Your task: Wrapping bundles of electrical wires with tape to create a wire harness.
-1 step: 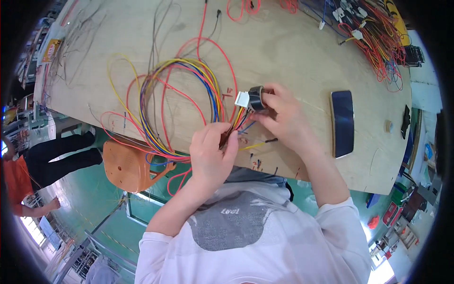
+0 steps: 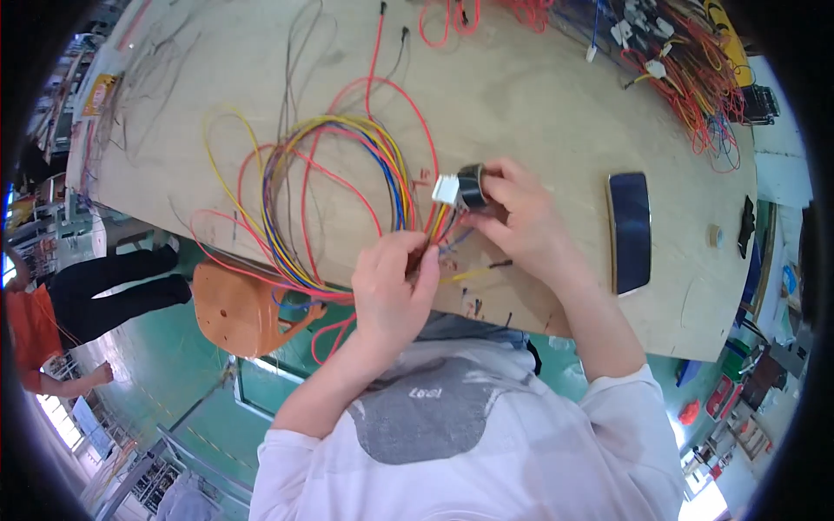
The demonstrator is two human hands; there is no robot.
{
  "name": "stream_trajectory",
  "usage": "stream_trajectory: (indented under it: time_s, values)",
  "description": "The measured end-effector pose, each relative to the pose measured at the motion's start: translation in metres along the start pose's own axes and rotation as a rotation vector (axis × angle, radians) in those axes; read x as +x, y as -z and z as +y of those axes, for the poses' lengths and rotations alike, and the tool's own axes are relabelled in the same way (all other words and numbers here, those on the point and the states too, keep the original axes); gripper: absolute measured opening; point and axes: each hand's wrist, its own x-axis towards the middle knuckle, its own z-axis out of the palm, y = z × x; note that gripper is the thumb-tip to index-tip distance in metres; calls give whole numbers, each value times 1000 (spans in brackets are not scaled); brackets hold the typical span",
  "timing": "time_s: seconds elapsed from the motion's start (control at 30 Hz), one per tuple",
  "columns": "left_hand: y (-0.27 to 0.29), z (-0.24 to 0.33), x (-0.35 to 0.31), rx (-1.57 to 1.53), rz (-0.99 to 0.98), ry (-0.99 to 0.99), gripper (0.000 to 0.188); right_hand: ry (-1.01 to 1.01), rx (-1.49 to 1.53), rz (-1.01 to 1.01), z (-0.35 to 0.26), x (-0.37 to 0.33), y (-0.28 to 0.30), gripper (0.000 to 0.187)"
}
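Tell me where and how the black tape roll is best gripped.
Probably by the right edge of its ring, coming from the right: the black tape roll has its open side apparently turned toward the right hand, which holds it, while the white connector sits close on its left. Below-left, the left hand pinching the wires would likely crowd access.

1 phone [image 2: 630,234], 1 orange chair [image 2: 230,306], perhaps 1 tape roll [image 2: 715,235].
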Motion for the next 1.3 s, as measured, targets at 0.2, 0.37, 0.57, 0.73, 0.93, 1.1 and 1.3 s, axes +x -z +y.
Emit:
stream_trajectory:
  time_s: [0.2,0.37,0.57,0.73,0.93,1.1,1.3]
  values:
    - [1,-1,0,-85,105,-91,15,178,146,-153,-6,27,10,32]
    - [-2,-5,-4,-249,202,-70,17,66,-93,-276,-12,28,26,34]
    - [1,2,-1,103,-61,77,22,50,160,-191,-18,23,22,30]
    - [4,6,7,-70,-69,126,13,-1,269,-161,-12,18,24,29]
    - [7,1,4,-492,-16,246,16,-184,378,-160,-8,13,18,29]
    - [9,-1,-2,-501,-13,199,16,-254,342,-168,-7,10,23,29]
    - [9,5,-10,-521,171,217,8,36,71,-183,-2,21,29,26]
